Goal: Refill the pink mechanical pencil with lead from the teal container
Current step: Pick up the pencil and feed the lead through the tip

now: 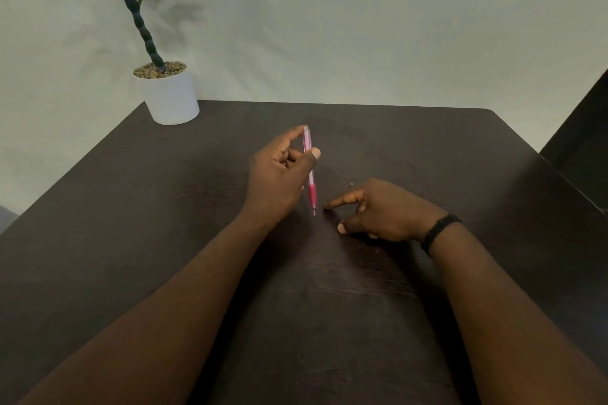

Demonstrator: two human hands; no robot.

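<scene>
Looking across from the left, we see a small green leafy plant with a dark segmented stem point(144, 29) standing in a white cylindrical pot point(171, 99) topped with pebbles, at the far left corner of the dark brown wooden desk point(411, 148), against a pale wall.

Moving toward the middle, our left hand point(279, 174) is raised a little over the desk and holds the slim pink mechanical pencil point(310, 171). Its grip is narrow and closed on the pencil: the forefinger tip rests at the pale upper end, the thumb presses across the clear pink barrel, and the other fingers curl into the palm. The pencil stands steeply, nearly upright, its darker pink rubber sleeve lower down and its fine metal tip pointing at the desk near us; whether the tip touches the surface we cannot tell.

Just to the right of that tip, our right hand point(378, 210) lies low on the desk, palm down, with a black band point(439, 230) round the wrist. Its grip is loose and holds nothing that we can see: the forefinger stretches left toward the pencil tip, close but apart from it, and the thumb spreads toward us. A tiny pale speck shows just beyond the knuckles; what it is we cannot tell.
</scene>
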